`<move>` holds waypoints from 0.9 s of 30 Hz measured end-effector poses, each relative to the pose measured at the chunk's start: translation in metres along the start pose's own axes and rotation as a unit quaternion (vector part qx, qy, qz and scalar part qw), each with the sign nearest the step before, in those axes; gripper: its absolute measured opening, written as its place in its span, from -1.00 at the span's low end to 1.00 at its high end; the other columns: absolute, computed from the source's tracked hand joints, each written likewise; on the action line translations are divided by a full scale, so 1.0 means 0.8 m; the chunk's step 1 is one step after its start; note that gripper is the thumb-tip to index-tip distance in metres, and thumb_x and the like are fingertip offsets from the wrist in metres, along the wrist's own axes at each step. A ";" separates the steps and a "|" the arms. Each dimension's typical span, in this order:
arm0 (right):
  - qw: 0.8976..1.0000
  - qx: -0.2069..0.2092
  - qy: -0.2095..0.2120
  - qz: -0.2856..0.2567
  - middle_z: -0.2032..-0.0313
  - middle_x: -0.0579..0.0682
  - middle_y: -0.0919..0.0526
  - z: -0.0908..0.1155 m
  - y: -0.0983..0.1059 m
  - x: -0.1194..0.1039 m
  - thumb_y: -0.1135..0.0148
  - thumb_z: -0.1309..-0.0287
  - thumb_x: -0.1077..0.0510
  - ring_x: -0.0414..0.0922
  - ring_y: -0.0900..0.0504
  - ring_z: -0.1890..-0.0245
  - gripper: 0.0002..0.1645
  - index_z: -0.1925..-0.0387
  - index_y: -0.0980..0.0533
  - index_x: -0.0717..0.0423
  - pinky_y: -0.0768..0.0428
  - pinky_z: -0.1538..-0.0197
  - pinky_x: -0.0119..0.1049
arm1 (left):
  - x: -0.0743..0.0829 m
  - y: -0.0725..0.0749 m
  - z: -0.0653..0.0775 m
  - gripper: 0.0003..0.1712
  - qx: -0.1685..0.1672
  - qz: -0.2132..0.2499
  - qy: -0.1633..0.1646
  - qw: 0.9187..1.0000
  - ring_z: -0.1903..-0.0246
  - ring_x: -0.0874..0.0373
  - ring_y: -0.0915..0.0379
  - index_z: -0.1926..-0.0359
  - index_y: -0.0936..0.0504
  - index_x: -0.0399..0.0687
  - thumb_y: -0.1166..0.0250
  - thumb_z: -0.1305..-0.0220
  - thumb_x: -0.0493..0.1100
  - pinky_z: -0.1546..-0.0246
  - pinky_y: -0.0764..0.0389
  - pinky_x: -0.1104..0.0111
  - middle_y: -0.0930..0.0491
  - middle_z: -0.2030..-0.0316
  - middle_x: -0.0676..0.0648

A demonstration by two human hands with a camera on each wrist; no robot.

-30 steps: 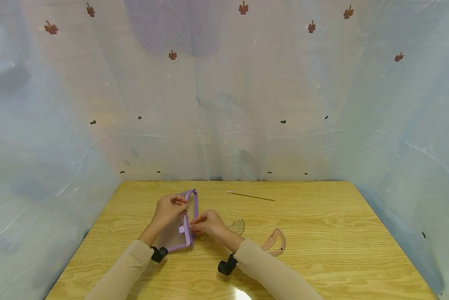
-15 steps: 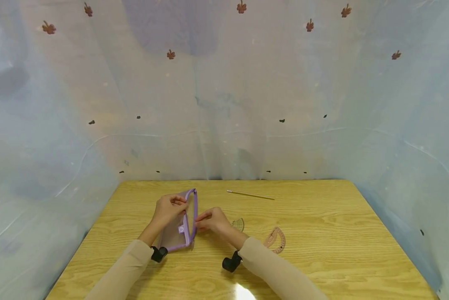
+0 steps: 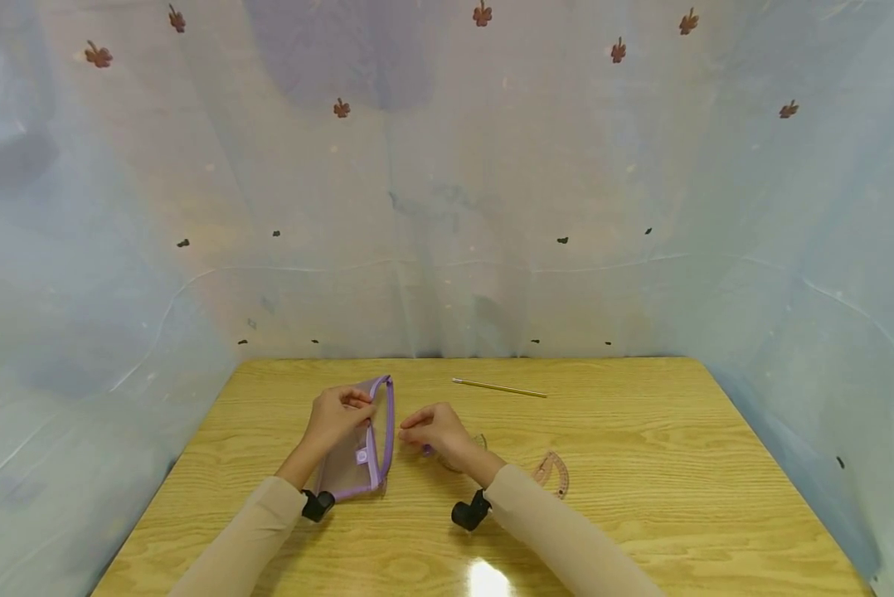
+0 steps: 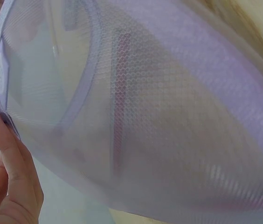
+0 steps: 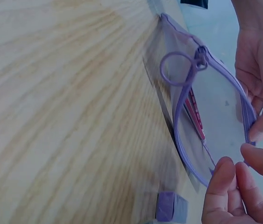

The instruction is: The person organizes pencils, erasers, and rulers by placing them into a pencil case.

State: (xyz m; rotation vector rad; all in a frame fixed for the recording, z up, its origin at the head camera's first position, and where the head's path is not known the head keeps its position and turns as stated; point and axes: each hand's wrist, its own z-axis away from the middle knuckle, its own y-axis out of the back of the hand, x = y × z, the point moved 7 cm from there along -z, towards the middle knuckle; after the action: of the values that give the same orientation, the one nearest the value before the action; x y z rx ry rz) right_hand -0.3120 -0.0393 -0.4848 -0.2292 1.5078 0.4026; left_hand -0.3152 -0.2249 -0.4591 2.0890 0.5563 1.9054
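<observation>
A translucent mesh zip pouch (image 3: 346, 464) with purple edging stands on the table at left, its mouth spread. My left hand (image 3: 337, 416) pinches the near rim of the mouth between thumb and fingers, as the left wrist view also shows. Through the mesh, a slim pink-and-dark stick-like item (image 4: 121, 102) is visible inside. Just right of the mouth hovers my right hand (image 3: 438, 429), its fingers loosely bent and nothing between them. A small purple-and-white block (image 5: 172, 206), like an eraser, lies on the table beneath it. A round purple zip pull (image 5: 176, 68) hangs at the pouch's end.
A clear protractor (image 3: 481, 441) lies partly hidden behind the right wrist. Further right is a pink protractor (image 3: 561, 474), partly covered by the sleeve. A pencil (image 3: 501, 388) lies toward the back of the wooden table (image 3: 641, 464). A pale curtain (image 3: 447, 315) hangs behind.
My right hand has moved from the pouch's mouth to the right and slightly away from me, uncovering the pouch's far rim. My left hand keeps its hold on the pouch.
</observation>
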 end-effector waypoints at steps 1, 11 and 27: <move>1.000 0.001 -0.002 0.000 0.31 0.23 -0.73 -0.001 0.002 0.001 -0.37 -0.14 0.40 0.28 -0.70 0.22 -0.79 0.20 -0.63 0.52 -0.72 0.13 0.05 | -0.001 0.000 0.000 -0.83 0.000 0.002 0.001 1.000 0.48 0.09 -0.67 0.22 -0.68 -0.41 -0.40 -0.18 -0.36 0.39 -0.76 0.25 -0.67 0.40 -0.17; 1.000 0.011 -0.004 -0.023 0.31 0.19 -0.74 -0.001 0.023 0.004 -0.36 -0.14 0.40 0.27 -0.71 0.23 -0.70 0.12 -0.59 0.57 -0.73 0.12 0.00 | -0.007 -0.001 -0.002 -0.85 0.002 0.007 0.014 1.000 0.47 0.08 -0.67 0.23 -0.69 -0.37 -0.41 -0.17 -0.38 0.43 -0.74 0.35 -0.67 0.39 -0.16; 1.000 0.028 0.008 -0.007 0.31 0.20 -0.73 0.003 0.076 0.009 -0.35 -0.15 0.40 0.21 -0.72 0.21 -0.67 0.09 -0.56 0.59 -0.71 0.06 0.04 | -0.007 -0.001 -0.002 -0.87 0.008 -0.004 0.010 1.000 0.49 0.09 -0.67 0.27 -0.70 -0.32 -0.43 -0.14 -0.37 0.42 -0.75 0.29 -0.67 0.43 -0.10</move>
State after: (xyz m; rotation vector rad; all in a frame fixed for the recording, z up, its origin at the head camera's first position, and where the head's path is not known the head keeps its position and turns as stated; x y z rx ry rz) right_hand -0.3337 0.0183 -0.4853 -0.1985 1.5307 0.3481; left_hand -0.3176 -0.2267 -0.4645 2.0768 0.5860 1.9252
